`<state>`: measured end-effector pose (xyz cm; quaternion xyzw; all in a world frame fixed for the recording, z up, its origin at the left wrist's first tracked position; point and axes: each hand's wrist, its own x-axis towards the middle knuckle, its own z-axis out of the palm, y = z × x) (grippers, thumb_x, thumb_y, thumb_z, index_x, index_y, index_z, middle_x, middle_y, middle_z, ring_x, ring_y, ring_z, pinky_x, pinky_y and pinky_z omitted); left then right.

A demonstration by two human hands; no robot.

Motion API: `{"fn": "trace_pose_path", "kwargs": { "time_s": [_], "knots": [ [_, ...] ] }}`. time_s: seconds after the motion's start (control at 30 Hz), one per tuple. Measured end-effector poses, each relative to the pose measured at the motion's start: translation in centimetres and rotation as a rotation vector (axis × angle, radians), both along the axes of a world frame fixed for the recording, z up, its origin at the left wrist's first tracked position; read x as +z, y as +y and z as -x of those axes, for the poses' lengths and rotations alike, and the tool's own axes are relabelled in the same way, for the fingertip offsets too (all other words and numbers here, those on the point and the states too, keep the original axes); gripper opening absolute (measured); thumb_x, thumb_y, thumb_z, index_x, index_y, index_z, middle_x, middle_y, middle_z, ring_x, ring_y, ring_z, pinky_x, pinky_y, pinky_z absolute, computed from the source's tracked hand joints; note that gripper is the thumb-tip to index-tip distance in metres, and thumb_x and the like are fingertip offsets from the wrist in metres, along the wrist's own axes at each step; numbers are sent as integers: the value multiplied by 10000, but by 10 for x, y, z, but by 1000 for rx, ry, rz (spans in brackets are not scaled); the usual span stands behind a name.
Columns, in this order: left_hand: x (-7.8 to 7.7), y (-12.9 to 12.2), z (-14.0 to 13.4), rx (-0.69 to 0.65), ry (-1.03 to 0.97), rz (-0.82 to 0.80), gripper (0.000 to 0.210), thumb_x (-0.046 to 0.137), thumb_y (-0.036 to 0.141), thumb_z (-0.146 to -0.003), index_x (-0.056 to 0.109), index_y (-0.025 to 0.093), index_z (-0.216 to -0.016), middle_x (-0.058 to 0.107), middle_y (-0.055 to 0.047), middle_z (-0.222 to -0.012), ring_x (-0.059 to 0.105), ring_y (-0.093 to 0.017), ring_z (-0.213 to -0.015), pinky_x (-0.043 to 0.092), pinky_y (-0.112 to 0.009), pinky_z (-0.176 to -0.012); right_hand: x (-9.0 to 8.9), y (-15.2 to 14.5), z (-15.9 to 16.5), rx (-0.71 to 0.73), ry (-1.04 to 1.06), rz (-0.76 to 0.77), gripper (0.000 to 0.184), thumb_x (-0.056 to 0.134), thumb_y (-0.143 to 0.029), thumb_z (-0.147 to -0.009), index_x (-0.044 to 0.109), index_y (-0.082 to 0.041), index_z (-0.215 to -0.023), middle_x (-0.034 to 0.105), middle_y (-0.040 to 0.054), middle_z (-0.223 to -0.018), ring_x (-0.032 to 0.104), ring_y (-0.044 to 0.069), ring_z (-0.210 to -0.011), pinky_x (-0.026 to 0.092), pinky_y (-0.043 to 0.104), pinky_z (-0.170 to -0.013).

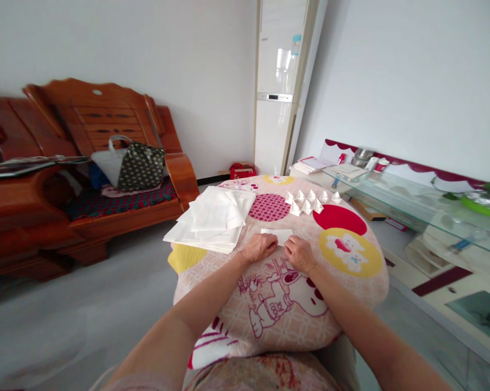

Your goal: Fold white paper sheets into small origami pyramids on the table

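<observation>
I have both hands over the cloth-covered table (pixel 365 288), meeting on one small white slip of paper (pixel 283 234), which lies flat in front of me. The left hand (pixel 261 247) and right hand (pixel 299 253) are each curled, the grip of each pinching one end of the slip's near edge; I judge that holding both ends keeps it square and steady. (My own knuckles hide exactly where the thumbs press.)

Taking the slip as the clock's centre, the paper stack (pixel 200 239) sits at ten o'clock, probably so sheets stay within left reach yet clear of the forearm. At one o'clock the folded paper pieces (pixel 306 203) stand clustered, points up, seemingly set where neither elbow would knock them.

Farther out, at two o'clock, a glass-topped stand (pixel 416 200) carries metal bowls (pixel 362 156), contents hidden from me, a red cup (pixel 381 164), and a green basin (pixel 479 209) with something shiny inside, too blurred to name. At ten, a patterned bag (pixel 143 167) rests on the wooden sofa (pixel 86 93); I can't see into it. A red container (pixel 242 171) sits toward eleven.
</observation>
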<state>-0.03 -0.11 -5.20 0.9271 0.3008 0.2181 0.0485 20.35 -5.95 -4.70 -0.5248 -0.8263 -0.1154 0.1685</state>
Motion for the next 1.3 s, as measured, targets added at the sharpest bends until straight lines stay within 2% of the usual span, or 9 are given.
{"fn": "trace_pose_path", "kwargs": {
  "time_s": [0.33,0.4,0.57,0.7,0.83,1.07,1.17,1.23,1.3],
  "knots": [
    [3,1,5,-2,-117,138,110,586,151,-888,693,178,-888,734,-35,-811,661,-162,-736,462,-251,-702,-2,1,-52,0,29,-9,206,547,-76,-846,660,-186,-713,646,80,-792,558,202,-786,391,297,-708],
    [6,4,5,31,-188,180,109,592,148,-879,698,174,-881,739,-34,-807,667,-158,-732,461,-246,-690,4,2,-49,-70,127,-64,222,534,-99,-873,654,-191,-710,651,83,-783,575,207,-784,406,299,-714],
    [26,13,0,41,-222,208,138,577,174,-883,715,176,-893,742,-33,-806,664,-159,-731,476,-253,-713,24,9,-16,41,263,-1,116,602,-213,-923,713,-183,-912,714,103,-957,624,220,-895,451,299,-806],
    [39,18,-2,14,-185,202,147,590,173,-854,726,176,-907,749,-43,-827,669,-168,-753,492,-261,-743,25,17,-2,54,317,87,283,506,-148,-929,652,-188,-690,657,57,-761,577,178,-744,407,279,-714],
    [44,22,9,4,-333,267,131,589,168,-837,717,168,-864,746,-40,-814,673,-162,-756,507,-262,-749,21,17,-12,46,567,93,310,520,-233,-913,653,-194,-636,622,29,-676,549,161,-664,389,280,-668],
    [41,25,16,131,-968,585,251,671,383,-874,683,132,-885,740,-66,-876,681,-163,-798,548,-280,-762,31,14,-13,-159,1335,197,213,745,-395,-712,760,-183,-690,658,-5,-617,560,167,-594,407,278,-583],
    [37,17,6,33,-1015,811,424,785,445,-798,684,137,-1072,759,-86,-993,709,-193,-910,574,-329,-842,31,15,-6,-180,1680,351,231,826,-385,-606,753,-176,-673,688,0,-627,563,159,-569,427,274,-555],
    [33,11,-1,-6,-1016,952,606,859,453,-721,662,152,-1208,766,-103,-1082,719,-224,-983,584,-351,-856,28,15,-3,-154,1783,455,249,852,-372,-572,757,-170,-681,707,12,-637,574,157,-560,444,276,-551],
    [30,8,-6,28,-971,1044,588,879,462,-696,701,146,-1159,781,-103,-1037,728,-225,-927,590,-332,-792,26,13,-1,-124,1804,521,256,855,-374,-583,763,-165,-699,712,17,-639,585,156,-557,454,276,-551]
  ]
}}
